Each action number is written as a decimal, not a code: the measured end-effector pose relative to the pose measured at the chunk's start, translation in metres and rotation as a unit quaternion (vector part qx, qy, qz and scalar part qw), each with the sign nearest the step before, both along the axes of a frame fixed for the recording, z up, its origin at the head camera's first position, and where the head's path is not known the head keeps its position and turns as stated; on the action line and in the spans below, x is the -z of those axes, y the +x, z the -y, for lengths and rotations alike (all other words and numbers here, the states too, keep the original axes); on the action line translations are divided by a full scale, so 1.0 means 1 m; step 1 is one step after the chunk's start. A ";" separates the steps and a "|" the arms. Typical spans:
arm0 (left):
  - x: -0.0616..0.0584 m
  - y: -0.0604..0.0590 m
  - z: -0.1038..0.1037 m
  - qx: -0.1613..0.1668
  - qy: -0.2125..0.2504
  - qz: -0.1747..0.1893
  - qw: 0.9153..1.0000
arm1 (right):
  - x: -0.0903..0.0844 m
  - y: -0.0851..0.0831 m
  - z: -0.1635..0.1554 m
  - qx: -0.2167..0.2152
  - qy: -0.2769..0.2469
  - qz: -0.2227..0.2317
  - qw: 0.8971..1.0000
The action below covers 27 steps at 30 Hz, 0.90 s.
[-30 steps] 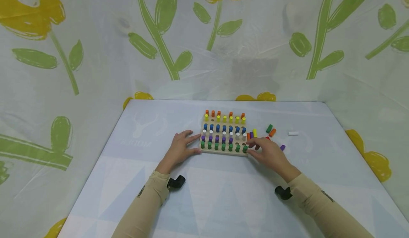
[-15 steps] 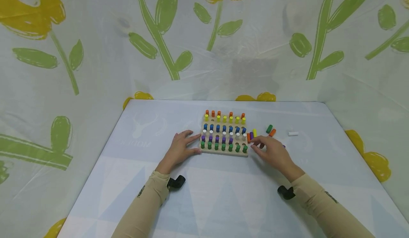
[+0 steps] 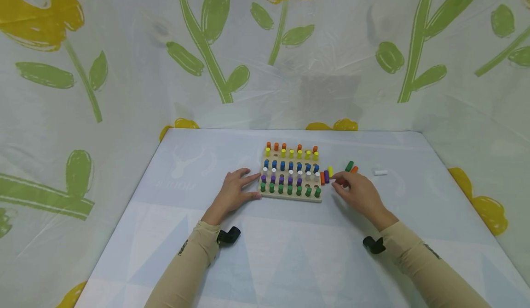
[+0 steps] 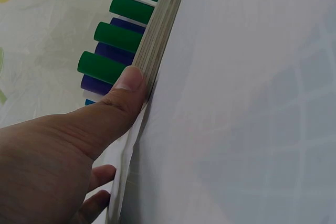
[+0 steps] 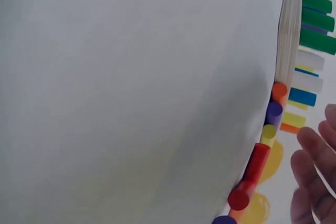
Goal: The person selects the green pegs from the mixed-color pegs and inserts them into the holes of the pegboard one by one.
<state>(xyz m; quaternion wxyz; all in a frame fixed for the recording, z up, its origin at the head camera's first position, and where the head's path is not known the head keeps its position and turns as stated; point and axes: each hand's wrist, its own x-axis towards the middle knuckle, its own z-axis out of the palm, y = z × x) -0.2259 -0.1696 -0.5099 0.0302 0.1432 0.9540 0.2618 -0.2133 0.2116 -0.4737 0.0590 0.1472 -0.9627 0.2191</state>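
Note:
A wooden peg board (image 3: 290, 196) holds rows of orange, yellow, blue, white, purple and green pegs (image 3: 290, 190). My left hand (image 3: 248, 186) lies flat at the board's left edge. Its thumb (image 4: 128, 85) presses the board's side (image 4: 163, 30) by the green pegs (image 4: 121, 9). My right hand (image 3: 337, 181) hovers just right of the board with relaxed fingers (image 5: 315, 153), holding nothing. Beside it lie loose orange (image 3: 322, 178), purple (image 3: 326, 176) and yellow (image 3: 330, 171) pegs. A red peg (image 5: 252, 174) lies under the hand in the right wrist view.
More loose pegs lie further right: green (image 3: 349, 166), orange (image 3: 354, 169) and white (image 3: 380, 172). The pale table (image 3: 290, 253) stretches toward me. Floral plastic sheeting (image 3: 124, 69) walls in the back and sides.
My right hand left the board's front right corner and moved right and away from me, toward the loose pegs. The left hand stayed in place.

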 end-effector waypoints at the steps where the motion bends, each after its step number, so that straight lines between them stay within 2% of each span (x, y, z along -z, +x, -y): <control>1: 0.000 0.000 0.000 0.000 0.000 0.000 1.000 | 0.001 -0.001 -0.001 -0.001 0.000 -0.010 1.000; 6: 0.002 -0.001 0.001 -0.001 0.001 -0.001 1.000 | 0.003 -0.005 -0.008 0.007 0.005 -0.041 0.999; 18: 0.001 0.000 0.001 0.006 0.004 -0.005 1.000 | 0.002 -0.013 -0.022 0.050 0.007 -0.022 0.998; 27: 0.000 0.000 0.001 0.006 0.000 -0.004 1.000 | 0.005 -0.021 -0.032 0.062 0.014 -0.053 0.997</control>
